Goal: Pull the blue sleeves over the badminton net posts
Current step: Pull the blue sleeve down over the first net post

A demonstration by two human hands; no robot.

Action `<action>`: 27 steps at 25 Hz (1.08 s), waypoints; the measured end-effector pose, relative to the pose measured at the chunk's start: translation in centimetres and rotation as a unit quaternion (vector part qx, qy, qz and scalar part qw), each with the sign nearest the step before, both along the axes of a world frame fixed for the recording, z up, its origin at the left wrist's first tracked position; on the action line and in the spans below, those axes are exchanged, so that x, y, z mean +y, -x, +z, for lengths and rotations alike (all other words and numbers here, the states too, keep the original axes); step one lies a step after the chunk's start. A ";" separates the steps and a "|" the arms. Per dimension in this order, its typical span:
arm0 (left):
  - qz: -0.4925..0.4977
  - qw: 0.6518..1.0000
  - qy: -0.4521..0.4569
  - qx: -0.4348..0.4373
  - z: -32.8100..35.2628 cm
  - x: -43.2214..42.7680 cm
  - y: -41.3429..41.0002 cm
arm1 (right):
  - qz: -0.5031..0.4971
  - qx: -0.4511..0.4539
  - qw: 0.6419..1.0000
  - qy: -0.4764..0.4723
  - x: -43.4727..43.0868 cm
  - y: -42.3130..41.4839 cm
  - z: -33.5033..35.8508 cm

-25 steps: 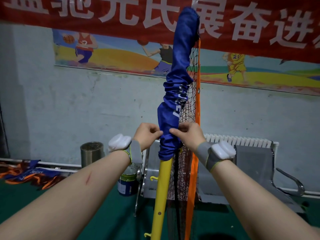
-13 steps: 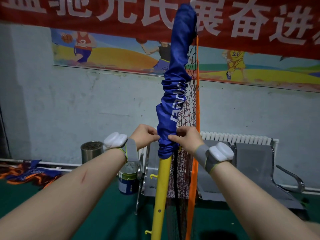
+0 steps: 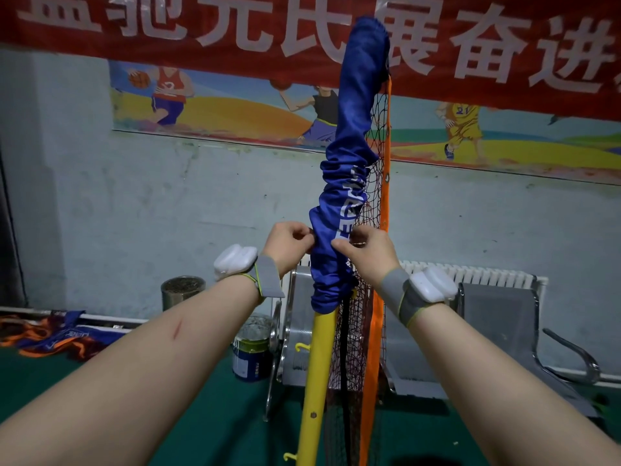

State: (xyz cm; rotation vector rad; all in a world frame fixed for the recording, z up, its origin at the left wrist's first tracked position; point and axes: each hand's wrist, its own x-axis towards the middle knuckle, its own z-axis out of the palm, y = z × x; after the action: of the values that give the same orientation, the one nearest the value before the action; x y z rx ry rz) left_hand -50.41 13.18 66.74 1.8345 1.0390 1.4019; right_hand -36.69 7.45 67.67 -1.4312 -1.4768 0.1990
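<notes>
The left hand (image 3: pixel 288 243) and the right hand (image 3: pixel 368 252) are pinching with curled fingers the bunched blue sleeve (image 3: pixel 347 169), which is covering the upper part of the yellow net post (image 3: pixel 317 371).

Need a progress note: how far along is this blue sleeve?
Done: the blue sleeve caps the top of the yellow post, bunched over its upper part. In hand: left hand and right hand pinch its sides. Left: bare post below the hem.

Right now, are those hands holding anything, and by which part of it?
Yes. Both pinch the blue sleeve, a little above its bunched lower end: the left hand on its left side, the right hand on its right side.
</notes>
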 end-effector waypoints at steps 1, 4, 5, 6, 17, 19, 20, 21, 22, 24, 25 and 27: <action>-0.002 1.000 0.002 0.003 -0.1 0.1 0.0 | 0.004 0.001 1.000 0.002 -0.1 -0.1 -0.1; 0.002 1.000 0.008 0.021 -0.5 0.2 0.3 | 0.005 0.002 1.000 0.018 -0.1 -0.3 -0.2; 0.004 1.000 0.007 0.030 -0.6 0.1 0.3 | 0.001 -0.002 1.000 0.022 -0.1 -0.3 -0.2; 0.005 0.999 0.007 0.038 -0.7 0.1 0.4 | -0.001 -0.003 1.000 0.024 -0.1 -0.4 -0.3; 0.014 0.986 0.005 0.168 -4.2 0.2 0.2 | -0.011 -0.015 0.997 0.076 -0.3 -1.0 -2.9; 0.015 0.984 0.009 0.178 -3.8 0.3 0.4 | -0.005 -0.015 0.997 0.080 -0.5 -0.9 -2.8; 0.015 0.985 0.017 0.173 -3.5 0.3 0.5 | -0.003 -0.017 0.997 0.080 -0.6 -0.9 -2.6; 0.012 0.987 0.027 0.155 -3.0 0.3 0.4 | -0.001 -0.021 0.997 0.080 -0.7 -0.9 -2.4; 0.004 0.992 0.039 0.124 -2.5 0.2 0.5 | 0.002 -0.022 0.996 0.081 -0.7 -0.8 -2.2; -0.017 0.998 0.048 0.046 -1.3 -0.1 0.4 | 0.006 -0.010 0.998 0.063 -0.8 -0.7 -1.6; -0.020 0.999 0.043 0.019 -0.7 -0.2 0.5 | 0.006 0.004 0.999 0.044 -0.7 -0.7 -1.2; -0.004 1.000 0.014 0.007 0.0 -0.4 0.7 | 0.004 0.033 0.999 0.007 -0.5 -0.4 -0.3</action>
State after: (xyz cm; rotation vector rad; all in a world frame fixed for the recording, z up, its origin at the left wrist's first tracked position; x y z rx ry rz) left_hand -51.07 12.78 66.74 1.8298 1.0515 1.3640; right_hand -36.33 6.91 67.35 -1.4169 -1.4306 0.2603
